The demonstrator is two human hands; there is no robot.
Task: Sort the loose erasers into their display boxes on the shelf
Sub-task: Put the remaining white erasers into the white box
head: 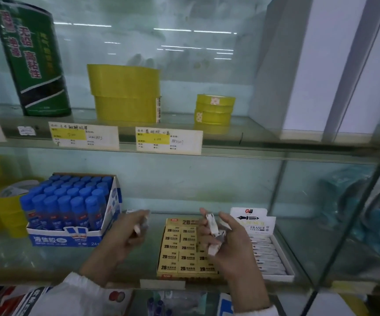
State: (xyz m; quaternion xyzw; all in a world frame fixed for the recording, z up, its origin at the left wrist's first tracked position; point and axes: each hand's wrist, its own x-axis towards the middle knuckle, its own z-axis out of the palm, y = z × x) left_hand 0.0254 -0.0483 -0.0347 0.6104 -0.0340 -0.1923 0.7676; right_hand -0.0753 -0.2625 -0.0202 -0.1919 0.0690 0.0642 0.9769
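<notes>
Head camera view, looking down at a glass shelf [47,265] in a shop display. Both of the person's hands are raised over the shelf. The left hand [125,238] is curled closed around a small white eraser [138,226]; motion blur hides the details of the grip. The right hand [232,242] holds a loose bunch of white paper-sleeved erasers [214,233] between thumb and fingers.

Directly beneath and between the hands sits an open yellow cardboard display box [168,275] packed with rows of yellow erasers [173,247] marked 2B. Just beyond the right hand, on its outer side, stands a white cardboard display box [282,254] with an upright header card reading ERASER; it holds a row of white erasers [266,256]. On the outer side of the left hand sits a blue and white carton of blue-capped glue bottles [70,206].

Above the hands, an upper glass shelf [252,151] carries stacked yellow tape rolls [125,92], a smaller stack of yellow tape rolls [214,108] and a tall green package [31,58].
</notes>
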